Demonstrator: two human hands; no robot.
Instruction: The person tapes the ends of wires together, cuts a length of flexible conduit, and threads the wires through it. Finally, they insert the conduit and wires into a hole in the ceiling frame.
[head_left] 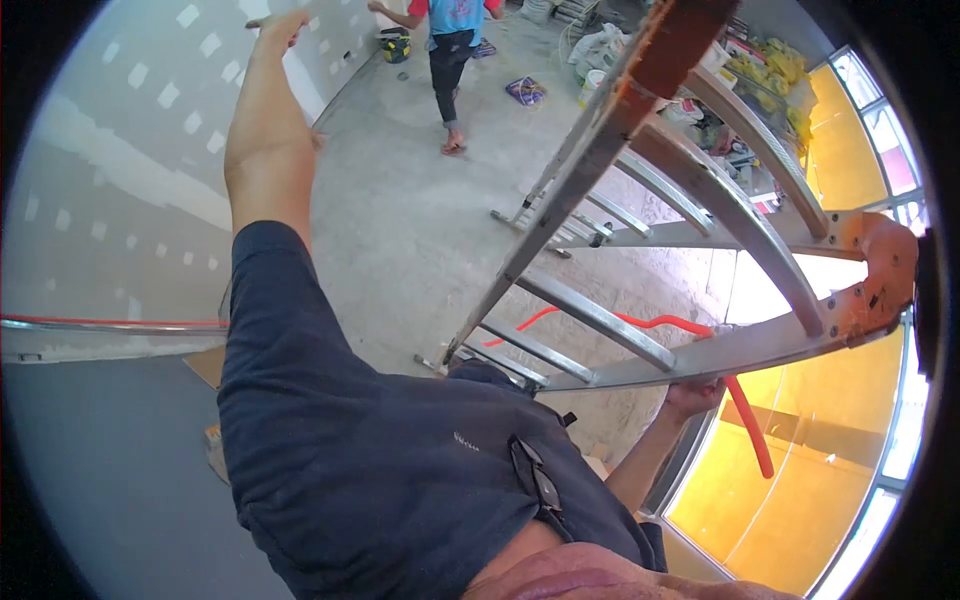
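Right hand (696,396) grips one ladder (740,352) (one red tube (751,425) beside)

I see a grey concrete floor (400,250) in front of me, rough and patchy with pale smears. The feet of my ladder (595,318) reach down towards it, though I cannot tell how firmly they sit. Farther out, a purple packet (525,92) lies flat, and a black-and-yellow container (396,45) sits near the wall (345,35). Over to my right, a pale bucket (593,88) stands beside whitish bags (601,48), with yellow bags (778,65) heaped among mixed clutter (738,160).
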